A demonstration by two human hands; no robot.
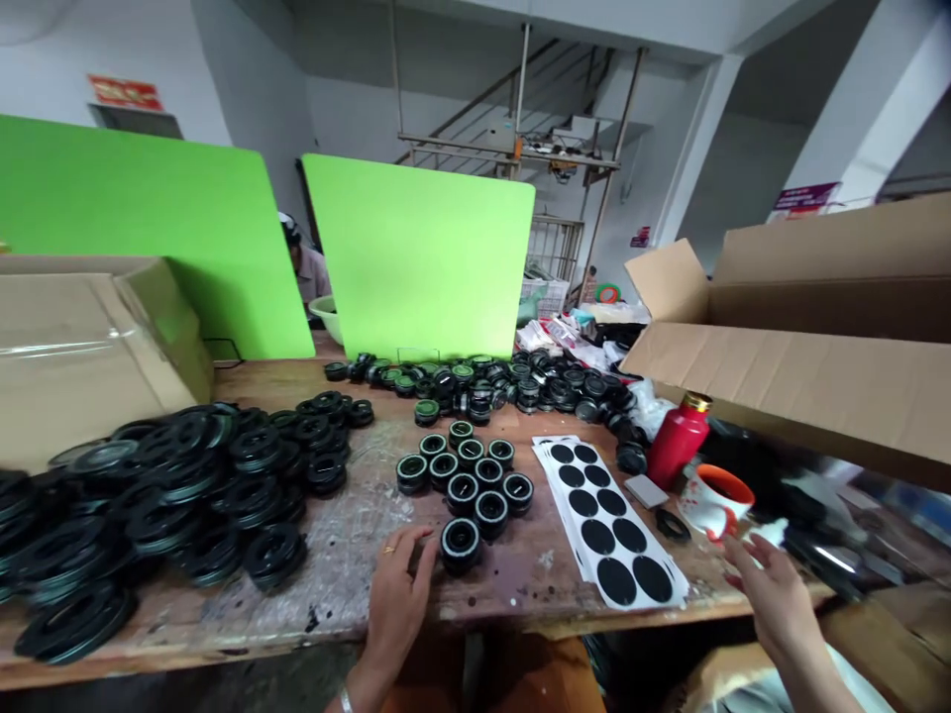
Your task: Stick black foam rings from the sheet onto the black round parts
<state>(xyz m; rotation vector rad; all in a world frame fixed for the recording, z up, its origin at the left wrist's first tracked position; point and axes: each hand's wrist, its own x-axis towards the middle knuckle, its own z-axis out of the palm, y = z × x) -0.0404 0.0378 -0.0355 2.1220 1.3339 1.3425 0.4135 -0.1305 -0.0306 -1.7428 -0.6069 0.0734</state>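
Observation:
My left hand [401, 584] rests low over the table with its fingers bent and its thumb apart, holding nothing. Just right of its thumb stands a black ring-shaped part [460, 545] with a pale inner ring, the nearest of a cluster of similar round parts [462, 491]. At the table's right front edge, my right hand [777, 594] has its fingers apart, close to the handle of a white mug [702, 503] with an orange inside. A crumpled white piece [771, 533] lies beside those fingers. Sheets of round black stickers [613, 535] lie between the hands.
Stacked black rings [253, 495] cover the left side. More round parts [527, 391] are heaped along the back, before a green board [416, 257]. A red bottle [678, 438] and an open carton [809, 376] stand right; another carton [66, 347] stands left. A person [308, 267] sits behind the boards.

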